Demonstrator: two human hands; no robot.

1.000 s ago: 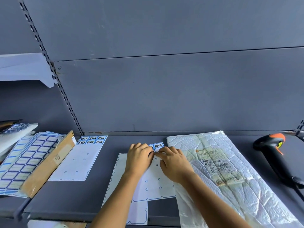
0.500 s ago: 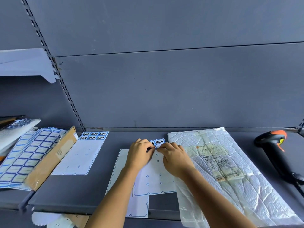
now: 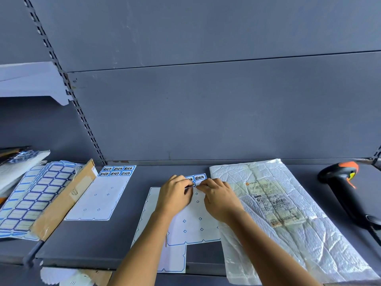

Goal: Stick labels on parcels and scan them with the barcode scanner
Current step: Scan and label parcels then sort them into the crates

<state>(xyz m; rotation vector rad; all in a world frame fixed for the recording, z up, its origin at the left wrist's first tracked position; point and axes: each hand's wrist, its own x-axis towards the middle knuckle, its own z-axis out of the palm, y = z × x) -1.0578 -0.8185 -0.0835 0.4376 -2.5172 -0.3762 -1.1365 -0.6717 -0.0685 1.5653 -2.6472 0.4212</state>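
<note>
Both hands meet over the middle of the shelf. The left hand [image 3: 176, 195] and the right hand [image 3: 220, 200] have the fingers curled, and the fingertips of each pinch the near edge of a small label strip [image 3: 200, 177], which has two blue-framed labels with black handwriting. Under the hands lies a white backing sheet [image 3: 191, 223], nearly bare, with only little blue diamonds on it; it reaches toward the person as far as the front edge of the shelf [image 3: 92, 244].

Just to the right of the right hand lies the parcel [image 3: 299, 234], a flat, wrinkled white plastic mailer with a printed shipping label [image 3: 274, 203] on top; the right forearm crosses its near left part. Further right, well apart from the hands, a black barcode scanner [image 3: 346, 188] with an orange top lies on the shelf.

To the left of the left hand is a second backing sheet [image 3: 99, 199] with six written labels at its far end, then a brown cardboard piece [image 3: 64, 203] and a pile of blank label sheets [image 3: 31, 199]. Beyond the hands stands the grey back panel [image 3: 206, 110].
</note>
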